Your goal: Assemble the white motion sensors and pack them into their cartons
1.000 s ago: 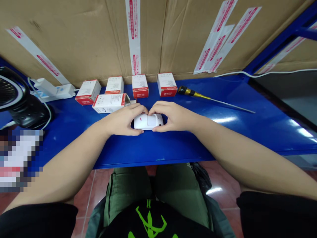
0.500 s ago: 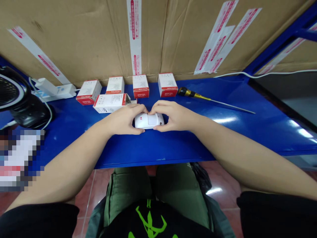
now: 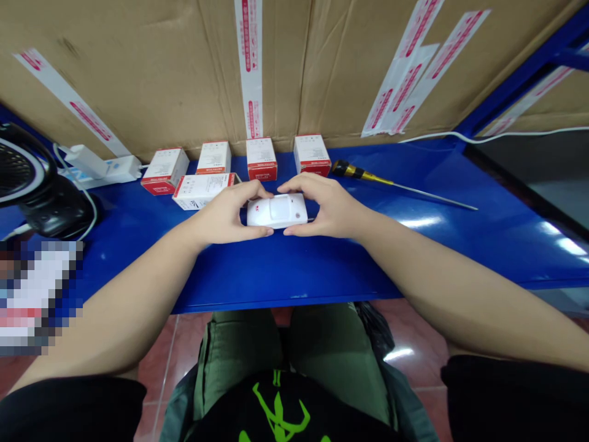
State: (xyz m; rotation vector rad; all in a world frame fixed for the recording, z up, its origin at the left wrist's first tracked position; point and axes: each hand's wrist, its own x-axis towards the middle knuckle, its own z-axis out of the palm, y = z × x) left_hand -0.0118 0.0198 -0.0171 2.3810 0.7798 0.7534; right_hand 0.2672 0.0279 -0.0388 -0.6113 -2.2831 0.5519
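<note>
Here the small white plastic sensor unit [image 3: 277,211] sits lengthwise between both hands, just above the glossy blue metal shelf [image 3: 414,245]. The left hand [image 3: 225,215] clamps its left end, the right hand [image 3: 329,209] its right end, thumbs below, fingers on top. 5 red-and-white cardboard boxes [image 3: 260,158] lie just behind.

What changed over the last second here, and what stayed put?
Both hands, left and right, kept their grip on the white device and moved it up in the picture, tilting its top face more into view. The small boxes, the screwdriver and the blue table stayed put.
</note>
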